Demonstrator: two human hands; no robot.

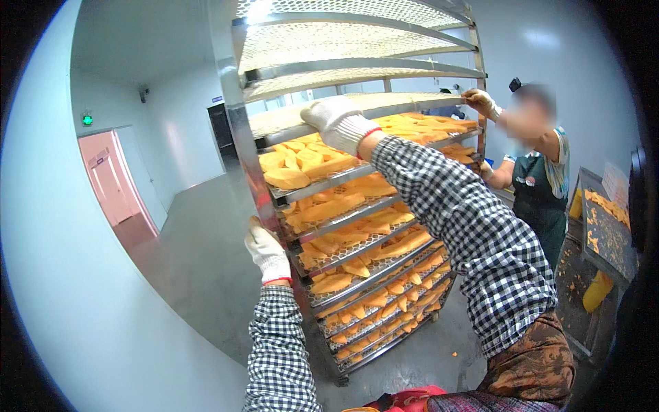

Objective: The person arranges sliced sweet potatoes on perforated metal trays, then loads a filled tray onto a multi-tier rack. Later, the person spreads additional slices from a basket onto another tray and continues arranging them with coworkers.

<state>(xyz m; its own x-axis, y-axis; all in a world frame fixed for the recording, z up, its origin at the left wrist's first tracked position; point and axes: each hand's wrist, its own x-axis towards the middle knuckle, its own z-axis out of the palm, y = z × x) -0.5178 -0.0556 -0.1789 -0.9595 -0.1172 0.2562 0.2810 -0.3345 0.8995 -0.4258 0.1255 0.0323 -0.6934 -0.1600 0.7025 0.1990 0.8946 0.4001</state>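
A tall metal tray rack [234,87] stands before me, its lower mesh trays loaded with orange food slices [309,159]. My left hand [266,251], in a white knit glove, is on the rack's left upright, fingers wrapped at its edge. My right hand [340,121], gloved too, reaches across and grips the front rim of a mesh tray [401,105] just above the topmost visible slices. Several upper trays show bare mesh. The fingertips of my right hand are partly hidden behind its back.
A co-worker in a dark apron [538,190] holds the rack's right side with gloved hands. Behind at right is a dark worktable [612,252] with orange scraps. A pale wall [103,288] curves close on the left; an open doorway [110,180] lies beyond it.
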